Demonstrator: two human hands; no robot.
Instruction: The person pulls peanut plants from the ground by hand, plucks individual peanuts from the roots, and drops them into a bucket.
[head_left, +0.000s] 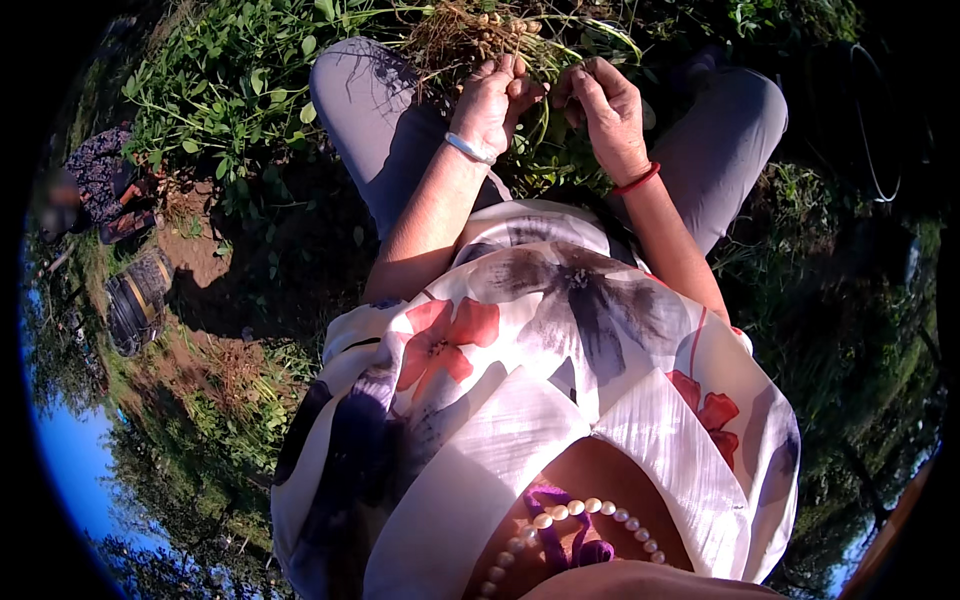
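Observation:
Between my knees, at the top of the head view, lies a pulled-up peanut plant with roots (442, 37) and pale peanut pods (517, 27) among its stems. My left hand (491, 101), with a silver bangle at the wrist, is at the lower edge of the roots, its fingers curled around something small, seemingly a pod. Close beside it is my right hand (604, 105), a red band on its wrist. Its fingertips are bent together near a green stem; whether anything is between them cannot be told.
Leafy peanut plants (217, 97) spread beyond my left knee. Farther left, another person (101, 180) is near a dark container with yellow bands (140, 300) on bare soil. A thin hoop, perhaps a bucket handle (862, 120), stands in deep shadow beyond my right knee.

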